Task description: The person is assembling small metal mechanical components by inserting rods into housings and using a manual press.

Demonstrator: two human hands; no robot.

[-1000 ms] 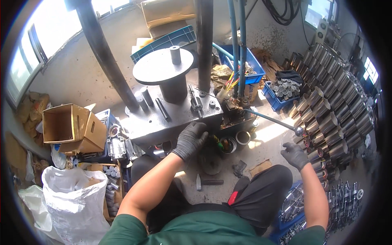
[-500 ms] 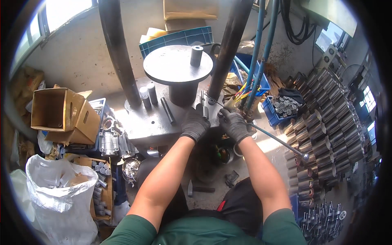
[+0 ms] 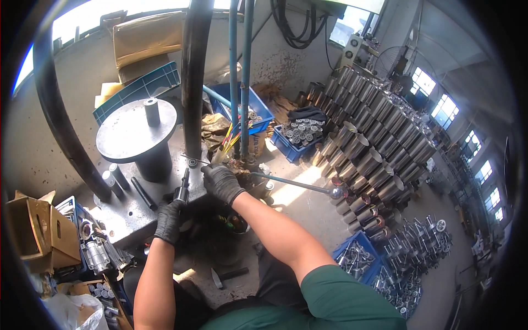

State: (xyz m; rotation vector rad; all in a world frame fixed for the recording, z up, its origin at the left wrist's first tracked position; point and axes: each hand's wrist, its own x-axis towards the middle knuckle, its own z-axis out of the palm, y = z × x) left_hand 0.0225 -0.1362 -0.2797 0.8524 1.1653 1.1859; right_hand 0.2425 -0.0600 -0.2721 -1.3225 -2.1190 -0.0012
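Observation:
My left hand (image 3: 168, 220), in a dark grey glove, is closed round a stepped metal shaft (image 3: 182, 190) with a thicker cylindrical body and a narrow upper end. My gloved right hand (image 3: 222, 183) is at the right edge of the steel press bed (image 3: 126, 212), fingers curled; what they hold, if anything, is hidden. By its fingertips are a thin rod (image 3: 192, 158) and a small ring-shaped part (image 3: 192, 163). Left of the shaft lies a dark bar (image 3: 143, 192), with short grey cylinders (image 3: 114, 179) standing beyond it. Another cylinder (image 3: 152, 112) stands on the round steel plate (image 3: 129, 137).
Two dark columns (image 3: 195, 82) rise from the bed. A ball-ended lever (image 3: 297, 184) juts right. Blue crates (image 3: 291, 151) of metal parts and stacked metal tubes (image 3: 368, 143) stand on the right. Below the bed lies a hammer (image 3: 231, 276); a cardboard box (image 3: 47, 234) is at left.
The view has swung right, so the bench appears further left and more tubes and parts show. My hands have moved apart; the left still grips the shaft.

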